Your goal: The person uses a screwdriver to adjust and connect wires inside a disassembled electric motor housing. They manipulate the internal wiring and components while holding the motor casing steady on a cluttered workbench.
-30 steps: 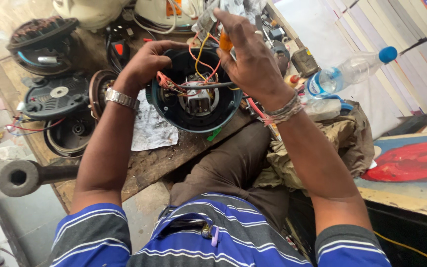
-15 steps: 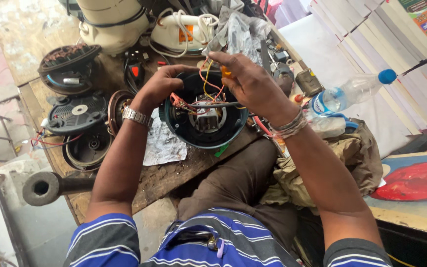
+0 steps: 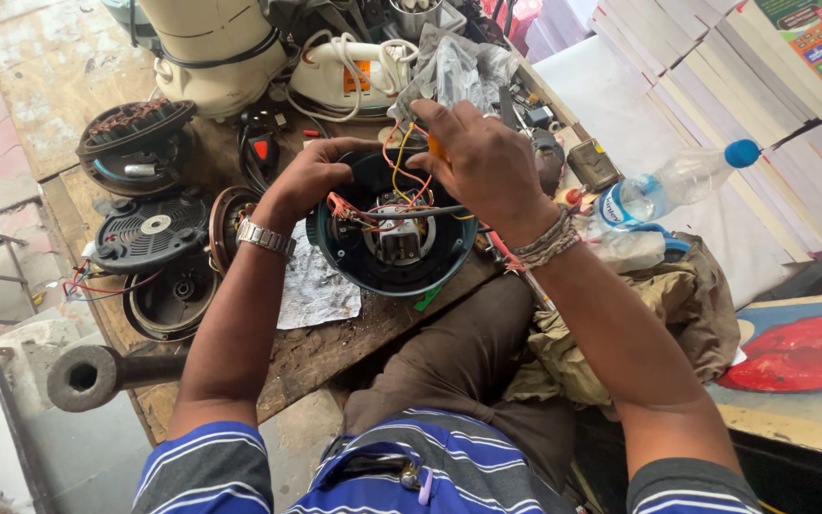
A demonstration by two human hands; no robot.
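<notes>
At centre frame, on the crowded wooden bench (image 3: 335, 357): left hand (image 3: 311, 181) clamped on rim of round dark motor housing (image 3: 387, 271), which overhangs bench edge; right hand (image 3: 482, 157) pinched shut on orange-handled tool (image 3: 435, 148) above its wires; plastic bottle (image 3: 673, 181) just right.

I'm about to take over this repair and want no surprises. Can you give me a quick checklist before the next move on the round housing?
1. Left hand steadies the round housing by its rim: ok.
2. Right hand grips an orange-handled tool: ok; tip cannot tell.
3. Loose wires clear of the tool: not ok, they loop beside it.
4. Housing fully on the bench: not ok, it overhangs the edge.
5. Water bottle capped: ok.
</notes>
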